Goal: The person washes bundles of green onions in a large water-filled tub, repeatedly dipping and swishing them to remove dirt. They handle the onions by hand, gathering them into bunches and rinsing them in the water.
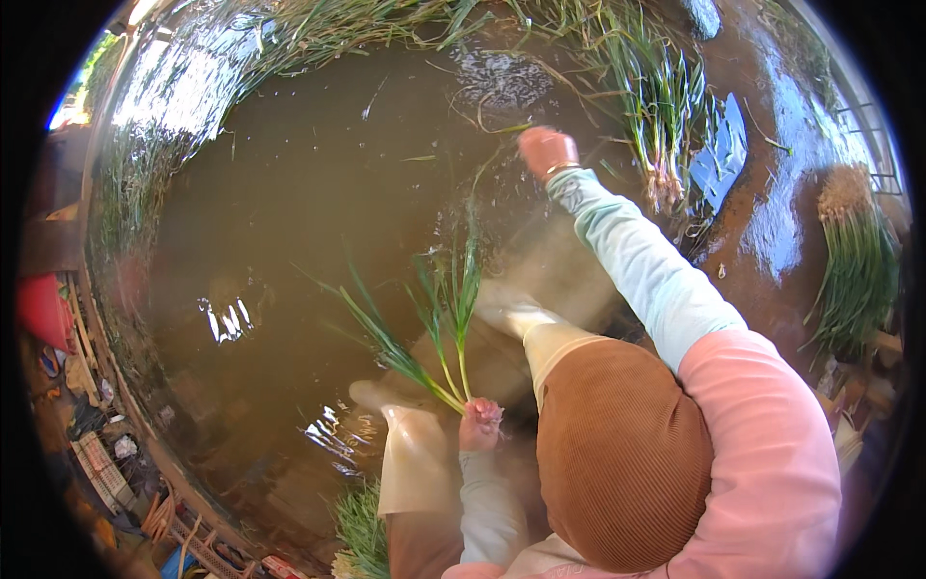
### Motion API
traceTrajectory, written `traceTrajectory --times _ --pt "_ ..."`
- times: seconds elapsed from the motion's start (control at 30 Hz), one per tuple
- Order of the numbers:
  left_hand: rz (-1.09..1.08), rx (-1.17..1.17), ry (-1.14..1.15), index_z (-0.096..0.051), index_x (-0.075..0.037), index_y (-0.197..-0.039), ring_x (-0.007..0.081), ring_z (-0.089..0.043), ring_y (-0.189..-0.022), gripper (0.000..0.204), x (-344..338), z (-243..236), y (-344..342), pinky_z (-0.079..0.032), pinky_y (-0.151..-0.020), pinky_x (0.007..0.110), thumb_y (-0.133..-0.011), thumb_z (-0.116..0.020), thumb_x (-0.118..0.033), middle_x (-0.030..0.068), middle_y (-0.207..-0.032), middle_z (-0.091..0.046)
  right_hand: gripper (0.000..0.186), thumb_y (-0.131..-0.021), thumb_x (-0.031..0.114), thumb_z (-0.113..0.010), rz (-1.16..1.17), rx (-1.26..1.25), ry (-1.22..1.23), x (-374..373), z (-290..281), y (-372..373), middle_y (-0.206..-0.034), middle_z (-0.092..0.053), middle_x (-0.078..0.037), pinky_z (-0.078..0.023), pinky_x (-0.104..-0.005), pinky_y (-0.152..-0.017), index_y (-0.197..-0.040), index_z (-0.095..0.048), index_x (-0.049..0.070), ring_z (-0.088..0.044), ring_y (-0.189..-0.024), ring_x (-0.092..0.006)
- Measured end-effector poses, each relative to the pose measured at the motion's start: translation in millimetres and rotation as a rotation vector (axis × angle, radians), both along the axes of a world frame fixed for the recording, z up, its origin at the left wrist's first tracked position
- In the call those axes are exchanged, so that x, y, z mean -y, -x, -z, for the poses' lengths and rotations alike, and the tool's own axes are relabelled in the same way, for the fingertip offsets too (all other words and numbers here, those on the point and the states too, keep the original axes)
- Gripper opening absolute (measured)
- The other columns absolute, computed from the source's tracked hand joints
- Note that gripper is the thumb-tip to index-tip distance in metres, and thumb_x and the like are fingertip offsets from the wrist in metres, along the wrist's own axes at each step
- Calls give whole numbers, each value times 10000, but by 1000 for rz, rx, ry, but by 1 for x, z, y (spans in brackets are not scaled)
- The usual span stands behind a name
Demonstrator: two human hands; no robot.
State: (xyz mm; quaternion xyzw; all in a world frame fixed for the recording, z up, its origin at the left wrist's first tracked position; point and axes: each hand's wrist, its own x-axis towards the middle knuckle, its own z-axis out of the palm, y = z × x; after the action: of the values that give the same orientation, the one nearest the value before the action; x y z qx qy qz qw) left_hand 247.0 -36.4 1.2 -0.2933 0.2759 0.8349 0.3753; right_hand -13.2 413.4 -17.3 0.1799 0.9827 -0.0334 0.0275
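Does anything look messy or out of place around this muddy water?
Mostly the blue sheet: it lies at upper right beside the green bundle, possibly stray litter, though its material is unclear. Loose leaves also straggle untidily across the top.

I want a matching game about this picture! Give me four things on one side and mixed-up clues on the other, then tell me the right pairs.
Things:
1. left hand
2. right hand
3. right knee
4. sheet

Clues:
A. covered in brown, ribbed cloth
B. blue, lying beside a leafy bundle
C. gripping green stalks
D. stretched far out ahead

Right pairs: 1-C, 2-D, 3-A, 4-B
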Motion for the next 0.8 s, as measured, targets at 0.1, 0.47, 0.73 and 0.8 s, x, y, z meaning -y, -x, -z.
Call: traceTrajectory --times 0.1,0.47,0.73,0.8 --pt "1 -57 -83 -491 -80 -803 134 -376 -676 304 0 3 -2 -334 -644 269 -951 -521 -344 10 -720 -433 256 -905 190 -462 -9 -134 305 -9 -6 -8 -951 -677 -139 -545 -431 -662 -1120 -588 130 -666 -798 -331" --pt "16 -6 92 -484 -91 -801 122 -367 -654 306 -1 -13 7 -332 -640 264 -961 -505 -351 16 -722 -443 406 -941 286 -491 114 -346 354 -42 17 58 -1077 -648 -174 -520 -433 -818 -1303 -465 103 -642 -932 -349" --pt "32 -32 134 -412 -5 -1320 198 -562 -1080 425 -53 -4 50 -441 -931 236 -932 -551 -110 151 -1318 -484 352 -895 284 -486 -88 -316 154 -65 -9 -51 -960 -674 -154 -528 -448 -738 -1221 -555 171 -651 -858 -338" --pt "69 -96 91 -341 14 -1386 240 -530 -1182 518 -61 0 57 -405 -1016 272 -917 -547 -57 182 -1366 -455 316 -884 266 -479 -304 -2 237 -26 6 -92 -1042 -666 -113 -531 -423 -785 -1156 -600 159 -651 -905 -288"
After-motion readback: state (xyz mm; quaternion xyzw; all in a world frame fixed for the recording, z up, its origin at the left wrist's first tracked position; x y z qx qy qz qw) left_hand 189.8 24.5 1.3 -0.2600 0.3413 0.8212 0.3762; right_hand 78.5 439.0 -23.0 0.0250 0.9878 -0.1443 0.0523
